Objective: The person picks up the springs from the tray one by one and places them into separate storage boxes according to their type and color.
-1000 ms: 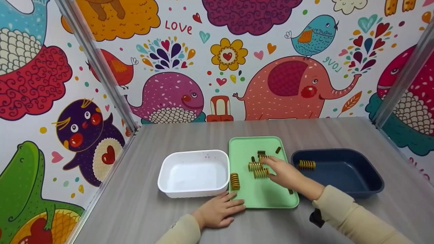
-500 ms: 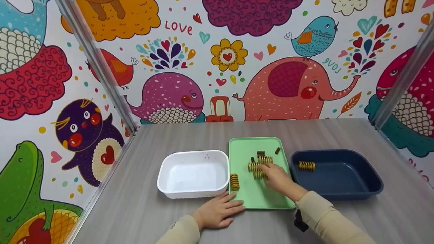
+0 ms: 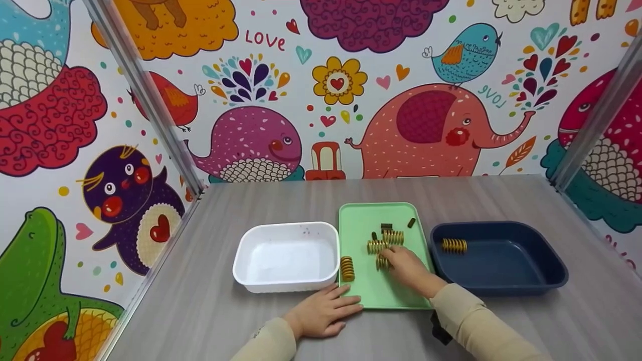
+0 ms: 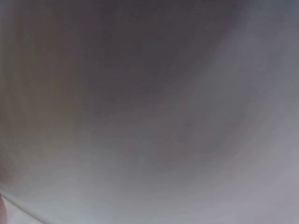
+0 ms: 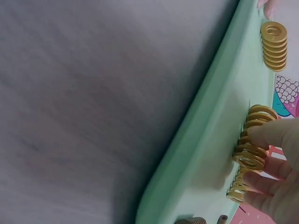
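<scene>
My right hand [image 3: 409,268] reaches down over the light green tray [image 3: 366,215] and pinches a thick gold coil spring [image 3: 382,263] lying there. In the right wrist view the thumb lies across this gold spring [image 5: 248,161], and the fingers curl along its other side. Just behind it are two more gold springs, one on the left [image 3: 376,246] and one on the right [image 3: 394,237]. Another gold spring [image 3: 347,268] sits at the tray's left edge. My left hand [image 3: 321,312] rests flat, fingers spread, at the tray's near left corner. The left wrist view is blurred.
Small dark springs lie farther back, one [image 3: 386,226] near the gold ones and one [image 3: 411,222] near the right edge. A white bin [image 3: 286,287] stands left of the tray. The navy bin [image 3: 521,288] on the right holds one gold spring [image 3: 454,245].
My right hand has come nearer and slightly lower, from above the spring group onto the nearest gold spring, which it now pinches. My left hand stays in place.
</scene>
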{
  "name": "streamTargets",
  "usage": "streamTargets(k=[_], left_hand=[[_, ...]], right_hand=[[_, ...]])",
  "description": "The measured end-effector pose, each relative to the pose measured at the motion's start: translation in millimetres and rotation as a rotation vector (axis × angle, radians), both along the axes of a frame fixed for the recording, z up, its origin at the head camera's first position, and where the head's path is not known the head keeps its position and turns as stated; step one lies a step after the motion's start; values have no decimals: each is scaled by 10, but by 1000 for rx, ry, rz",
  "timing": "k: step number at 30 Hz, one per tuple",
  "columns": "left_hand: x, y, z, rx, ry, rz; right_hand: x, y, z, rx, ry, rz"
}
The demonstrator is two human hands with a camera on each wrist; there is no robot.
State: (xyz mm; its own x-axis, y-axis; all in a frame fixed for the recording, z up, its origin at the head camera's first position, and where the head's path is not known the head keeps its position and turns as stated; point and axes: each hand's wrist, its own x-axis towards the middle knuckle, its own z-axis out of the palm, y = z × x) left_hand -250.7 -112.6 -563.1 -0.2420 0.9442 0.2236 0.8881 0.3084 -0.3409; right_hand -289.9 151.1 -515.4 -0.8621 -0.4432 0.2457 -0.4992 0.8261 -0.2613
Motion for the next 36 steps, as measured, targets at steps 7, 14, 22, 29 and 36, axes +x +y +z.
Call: streamTargets(k=[7,14,22,29,36], left_hand=[[-8,-1,-19,4,12,-7],[-7,-7,-18,11,13,-8],[-1,-4,-6,6,-2,-1],[-3,-1,-4,5,0,-1],[-6,-7,-16,24,5,-20]], right_hand=[[-1,-10,-40,31,-46,68],[2,-15,-29,79,-32,123],[-6,-13,-19,91,-21,128],[-23,25,64,72,13,166],[-46,62,194,80,-46,144]])
